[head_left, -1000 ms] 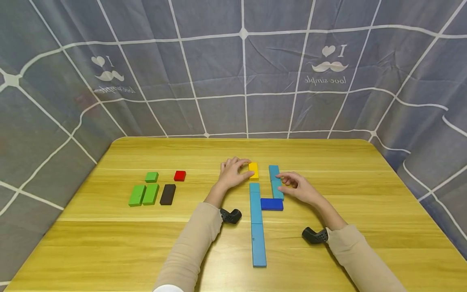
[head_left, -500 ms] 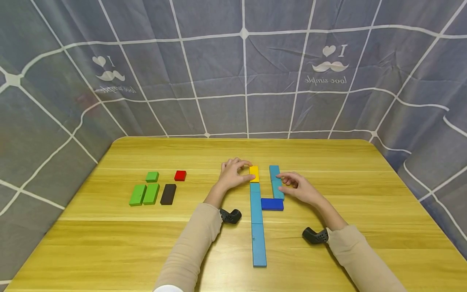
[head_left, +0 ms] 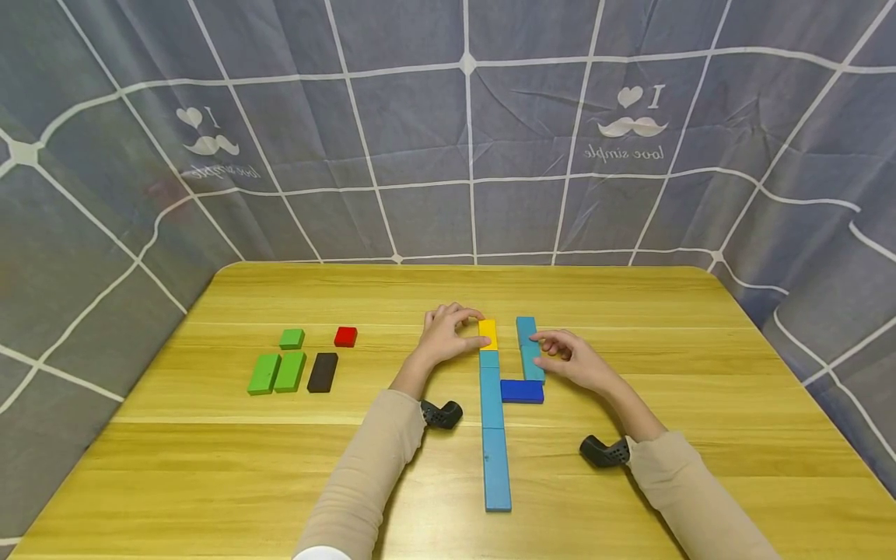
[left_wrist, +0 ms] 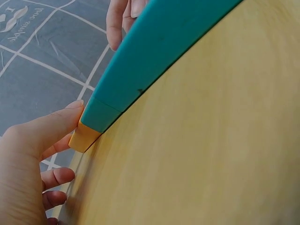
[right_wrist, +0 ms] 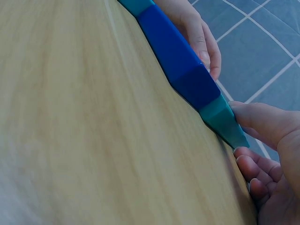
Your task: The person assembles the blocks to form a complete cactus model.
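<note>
My left hand (head_left: 446, 333) holds a small yellow block (head_left: 488, 334) between thumb and index finger. That block sits flush against the far end of a row of light blue blocks (head_left: 495, 467); the left wrist view shows the orange-looking end (left_wrist: 85, 137) meeting the blue row. At the right, two light blue blocks (head_left: 531, 364) stand end to end, and my right hand (head_left: 570, 359) touches their right side with thumb and fingertips. A dark blue block (head_left: 522, 391) lies crosswise between the row and this pair. In the right wrist view my right thumb (right_wrist: 253, 115) rests by the light blue end.
On the table's left lie two long green blocks (head_left: 290, 372), a small green block (head_left: 291, 338), a red block (head_left: 345, 337) and a black block (head_left: 322, 372). A grey checked curtain (head_left: 420, 140) hangs behind the wooden table (head_left: 210, 482).
My left hand has drawn the yellow block nearer, closing the gap to the light blue row. The right hand stays at the light blue pair.
</note>
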A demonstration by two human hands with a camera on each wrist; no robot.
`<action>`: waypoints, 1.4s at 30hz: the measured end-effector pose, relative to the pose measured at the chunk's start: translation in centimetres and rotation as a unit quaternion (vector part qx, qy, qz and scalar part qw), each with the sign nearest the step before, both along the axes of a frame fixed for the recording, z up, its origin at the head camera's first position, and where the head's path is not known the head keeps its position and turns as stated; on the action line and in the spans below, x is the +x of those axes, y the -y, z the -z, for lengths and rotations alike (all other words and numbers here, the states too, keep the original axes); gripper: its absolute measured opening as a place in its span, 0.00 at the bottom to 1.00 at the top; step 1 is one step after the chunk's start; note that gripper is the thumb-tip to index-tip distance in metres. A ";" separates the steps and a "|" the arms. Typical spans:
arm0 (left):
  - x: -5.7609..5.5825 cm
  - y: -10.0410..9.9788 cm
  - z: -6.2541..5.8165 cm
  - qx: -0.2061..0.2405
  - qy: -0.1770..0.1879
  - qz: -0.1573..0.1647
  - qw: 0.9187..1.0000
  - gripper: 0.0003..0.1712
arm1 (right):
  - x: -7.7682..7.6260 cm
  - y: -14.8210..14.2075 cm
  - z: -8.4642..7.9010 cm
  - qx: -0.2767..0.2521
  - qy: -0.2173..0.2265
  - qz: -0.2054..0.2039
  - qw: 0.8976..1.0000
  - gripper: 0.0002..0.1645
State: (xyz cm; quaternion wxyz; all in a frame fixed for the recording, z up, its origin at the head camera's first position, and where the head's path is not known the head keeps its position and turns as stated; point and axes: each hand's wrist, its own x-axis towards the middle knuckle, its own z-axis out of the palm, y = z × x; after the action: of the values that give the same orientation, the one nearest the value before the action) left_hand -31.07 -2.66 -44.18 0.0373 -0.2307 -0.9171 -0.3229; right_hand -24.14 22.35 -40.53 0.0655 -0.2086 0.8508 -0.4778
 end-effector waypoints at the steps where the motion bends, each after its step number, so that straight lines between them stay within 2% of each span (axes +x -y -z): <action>1: 0.0 0.0 0.0 0.000 0.000 0.000 1.000 0.26 | 0.0 0.0 0.0 0.000 -0.001 0.000 1.000 0.23; 9: 0.0 0.0 -0.2 0.004 0.004 0.002 1.000 0.27 | -0.1 0.0 -0.2 0.000 -0.001 0.000 1.000 0.23; 12: 0.1 0.2 -0.3 0.032 0.011 0.001 0.999 0.28 | -0.1 0.0 -0.2 0.000 0.000 -0.001 1.000 0.23; 17: 0.3 0.8 -0.5 0.109 0.018 0.001 0.994 0.30 | 0.0 0.2 -0.3 0.000 0.001 -0.003 1.000 0.23; 21: 0.8 1.9 -0.9 0.131 0.019 -0.001 0.991 0.30 | 0.0 0.2 -0.4 -0.001 0.001 -0.001 1.000 0.23; 32: 3.3 7.1 -2.1 0.099 0.000 -0.010 0.995 0.32 | 0.0 0.0 -0.3 0.005 -0.002 0.002 1.000 0.23; 42: 6.1 12.3 -3.0 0.037 -0.002 -0.039 0.999 0.34 | -0.5 -0.3 -0.5 0.002 0.005 -0.004 1.000 0.23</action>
State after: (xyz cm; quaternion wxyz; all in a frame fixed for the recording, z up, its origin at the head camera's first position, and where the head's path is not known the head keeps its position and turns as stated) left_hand -24.98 -14.95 -41.14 0.0600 -0.1942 -0.9126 -0.3548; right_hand -24.60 22.65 -40.02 0.0721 -0.2094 0.8508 -0.4765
